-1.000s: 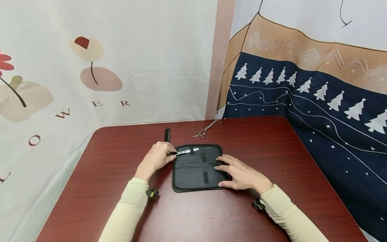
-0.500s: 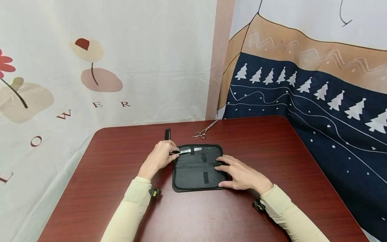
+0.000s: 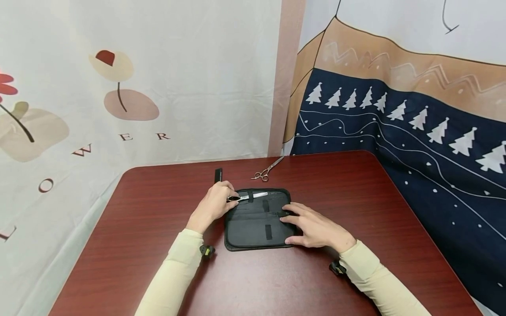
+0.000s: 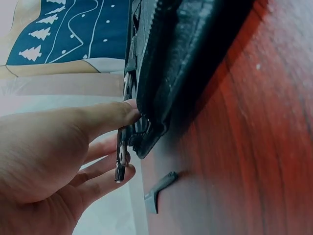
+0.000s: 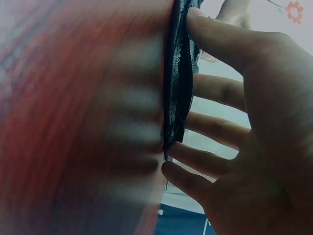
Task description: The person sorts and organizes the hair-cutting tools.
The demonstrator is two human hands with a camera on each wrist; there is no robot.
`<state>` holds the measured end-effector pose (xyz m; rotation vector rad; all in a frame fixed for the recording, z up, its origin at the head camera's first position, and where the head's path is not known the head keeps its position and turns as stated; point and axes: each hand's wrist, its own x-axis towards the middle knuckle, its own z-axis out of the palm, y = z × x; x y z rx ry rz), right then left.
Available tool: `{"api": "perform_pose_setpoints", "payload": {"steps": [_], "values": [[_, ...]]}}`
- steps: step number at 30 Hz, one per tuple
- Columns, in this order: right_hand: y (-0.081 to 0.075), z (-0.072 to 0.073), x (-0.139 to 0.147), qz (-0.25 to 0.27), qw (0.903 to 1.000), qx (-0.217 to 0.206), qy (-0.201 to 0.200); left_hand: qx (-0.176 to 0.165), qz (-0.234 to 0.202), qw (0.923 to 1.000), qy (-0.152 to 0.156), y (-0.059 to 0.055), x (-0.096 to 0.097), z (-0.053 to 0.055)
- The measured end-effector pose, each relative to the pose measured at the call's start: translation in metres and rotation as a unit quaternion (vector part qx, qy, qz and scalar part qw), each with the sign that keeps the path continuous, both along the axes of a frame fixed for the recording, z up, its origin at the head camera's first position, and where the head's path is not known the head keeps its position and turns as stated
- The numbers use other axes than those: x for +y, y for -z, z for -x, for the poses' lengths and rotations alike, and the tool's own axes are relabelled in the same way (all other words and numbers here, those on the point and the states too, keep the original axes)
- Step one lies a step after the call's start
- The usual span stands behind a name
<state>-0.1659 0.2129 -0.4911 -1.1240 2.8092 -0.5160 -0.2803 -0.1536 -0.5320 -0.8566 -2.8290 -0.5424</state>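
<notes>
A black zippered scissors case (image 3: pixel 249 232) lies unfolded on the table, elastic loops across its inside. My left hand (image 3: pixel 215 202) pinches a pair of silver scissors (image 3: pixel 257 195) by the handle end, over the case's far left edge. Its blades pass beneath an upper loop and point right. Close up in the left wrist view, the thumb and fingers hold the scissors' handles (image 4: pixel 120 159) beside the case's zipper edge (image 4: pixel 156 54). My right hand (image 3: pixel 316 226) rests along the case's right side with fingers spread; in the right wrist view its fingertips (image 5: pixel 195 18) touch the zipper edge (image 5: pixel 178 93).
Another pair of silver scissors (image 3: pixel 265 174) lies near the table's back edge. A narrow black item (image 3: pixel 218 174) lies just beyond my left hand. The reddish-brown table (image 3: pixel 253 285) meets printed cloth hangings (image 3: pixel 221 87) behind it.
My left hand has moved to the right with the scissors, so the blades reach farther through the loop. My right hand and the case have stayed in place.
</notes>
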Motion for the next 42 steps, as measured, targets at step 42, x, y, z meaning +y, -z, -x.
{"api": "perform_pose_setpoints", "payload": {"steps": [42], "values": [[-0.002,0.001,-0.001,-0.011,0.9999,0.006,-0.002,-0.021,0.004,0.9958,0.089,0.008,0.032,0.011]]}}
